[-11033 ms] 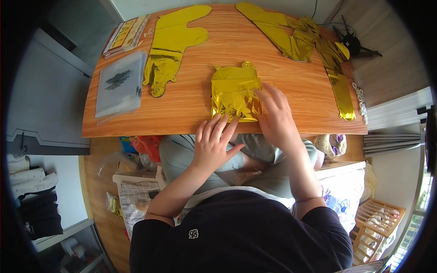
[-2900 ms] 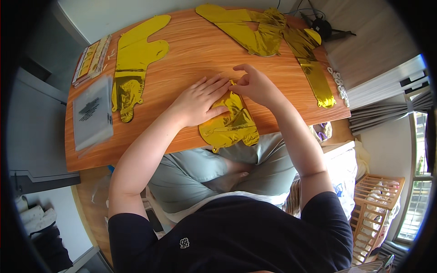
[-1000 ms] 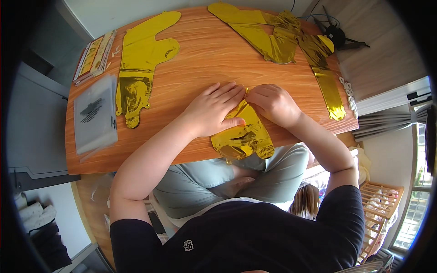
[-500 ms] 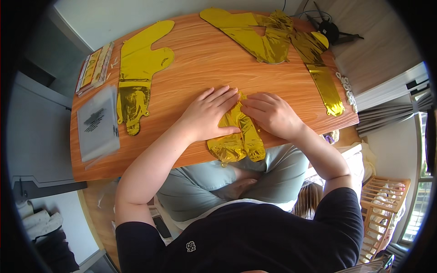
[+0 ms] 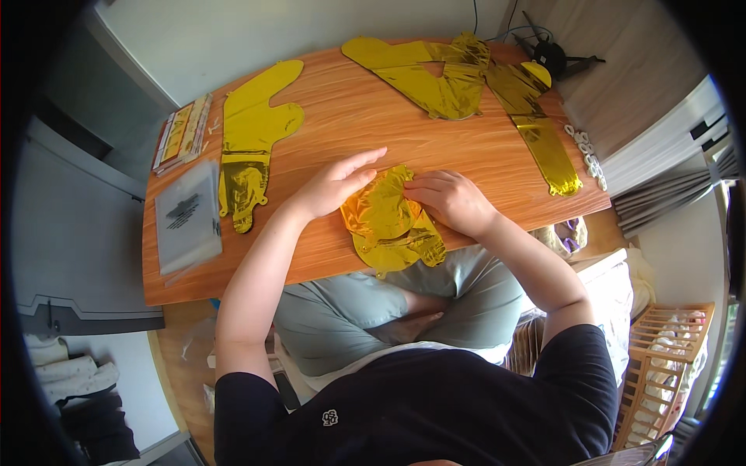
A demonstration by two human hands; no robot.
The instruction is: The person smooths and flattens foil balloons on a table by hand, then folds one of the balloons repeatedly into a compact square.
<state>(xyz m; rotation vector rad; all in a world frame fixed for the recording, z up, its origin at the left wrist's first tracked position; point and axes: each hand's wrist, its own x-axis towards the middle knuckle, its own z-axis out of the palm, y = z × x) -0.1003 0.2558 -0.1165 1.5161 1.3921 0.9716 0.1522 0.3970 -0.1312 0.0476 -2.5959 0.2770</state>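
A crinkled, flat gold foil balloon point(image 5: 388, 225) lies folded over at the table's near edge, part of it reaching over the edge above my lap. My right hand point(image 5: 454, 203) grips its upper right side, the fingers bent together on the foil; their tips are partly hidden. My left hand point(image 5: 336, 188) hovers at the balloon's left side, fingers stretched out and thumb apart, holding nothing. Another flat gold foil balloon point(image 5: 252, 132) lies on the left of the table. More gold foil shapes lie at the back right, one angular point(image 5: 443, 85) and one long point(image 5: 536, 124).
On the wooden table point(image 5: 326, 132), a clear plastic sleeve point(image 5: 189, 221) and a stack of booklets point(image 5: 183, 136) lie at the left. White rings point(image 5: 588, 155) line the right edge. A black stand point(image 5: 550, 56) with a cable occupies the back right corner.
My left hand has lifted off the foil and moved left, its fingers now raised. The balloon between my hands has been folded or spread into a wider shape. My right hand remains on it.
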